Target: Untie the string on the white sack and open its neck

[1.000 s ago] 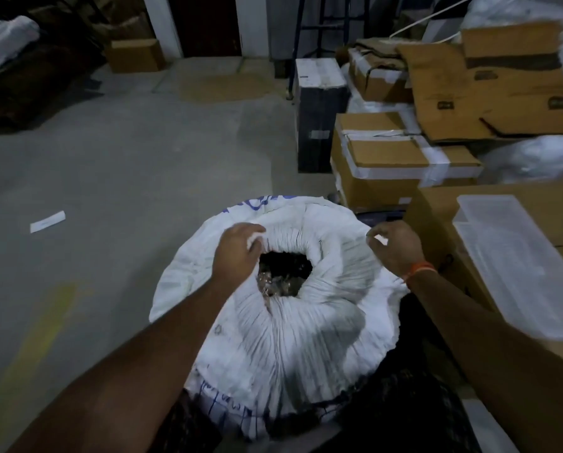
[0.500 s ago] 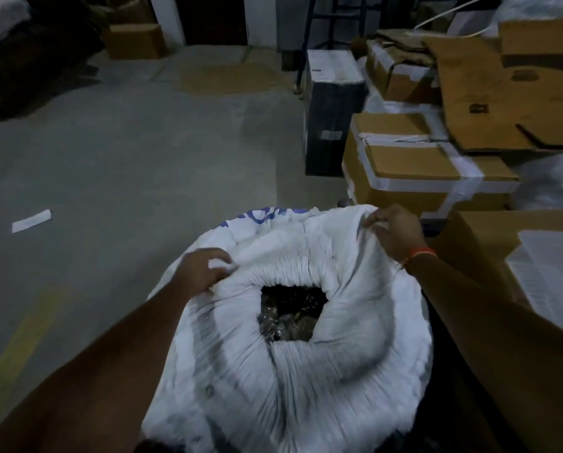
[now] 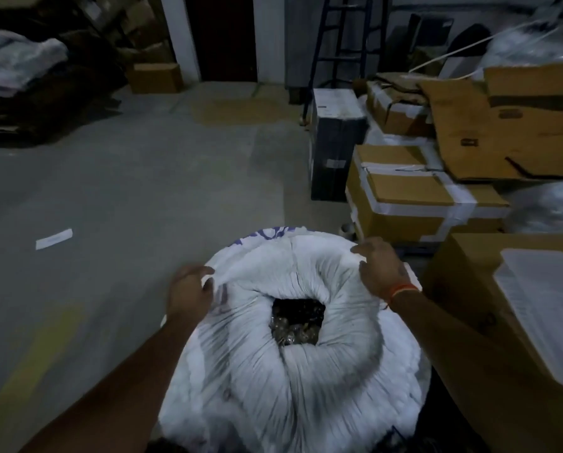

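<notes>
The white sack [image 3: 293, 371] stands upright in the lower centre of the frame, bulging and round, its woven cloth gathered in fine pleats that run toward the middle. Blue print shows on its far upper edge. Its neck [image 3: 298, 322] is open, a dark rough-edged hole just above the sack's centre, with small dark pieces inside, too dim to tell.
</notes>
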Available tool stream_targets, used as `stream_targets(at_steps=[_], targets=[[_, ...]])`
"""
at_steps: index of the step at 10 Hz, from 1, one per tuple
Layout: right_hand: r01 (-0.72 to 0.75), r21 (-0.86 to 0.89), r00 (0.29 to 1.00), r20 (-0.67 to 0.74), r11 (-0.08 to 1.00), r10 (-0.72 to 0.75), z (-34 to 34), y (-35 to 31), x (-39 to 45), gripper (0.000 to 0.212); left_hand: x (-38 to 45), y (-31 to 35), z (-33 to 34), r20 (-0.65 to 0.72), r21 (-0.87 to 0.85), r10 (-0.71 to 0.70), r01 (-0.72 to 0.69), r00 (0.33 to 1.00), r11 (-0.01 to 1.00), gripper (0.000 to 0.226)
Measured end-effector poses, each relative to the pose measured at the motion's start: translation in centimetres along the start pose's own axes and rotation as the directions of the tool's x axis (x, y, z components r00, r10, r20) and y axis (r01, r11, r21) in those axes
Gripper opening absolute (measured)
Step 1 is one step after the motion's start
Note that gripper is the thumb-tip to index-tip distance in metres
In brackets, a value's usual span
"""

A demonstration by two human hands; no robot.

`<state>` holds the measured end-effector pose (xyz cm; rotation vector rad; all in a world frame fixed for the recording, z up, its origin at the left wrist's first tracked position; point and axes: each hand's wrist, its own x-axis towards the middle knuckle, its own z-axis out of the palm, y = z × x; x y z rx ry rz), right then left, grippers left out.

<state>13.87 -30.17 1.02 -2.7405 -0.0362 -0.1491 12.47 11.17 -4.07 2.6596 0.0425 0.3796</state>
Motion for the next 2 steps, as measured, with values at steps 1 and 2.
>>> stream_targets(at_steps=[1, 2], targets=[[0.127, 0.072, 0.989, -0.088, 0.989, -0.121, -1.1, -1.8, -4.5, 0.039, -2.7, 2.8, -1.6, -0.022, -0.107, 0.138, -0.140, 0.990, 0.984, 0.029], [0.165, 0.109, 0.984, -0.090, 0.980, -0.156, -2.0, -3.1, -8.5, 0.039, -5.5, 5.0, -2.5, -0.012, -0.143, 0.250, -0.249, 0.968, 0.958, 0.036]])
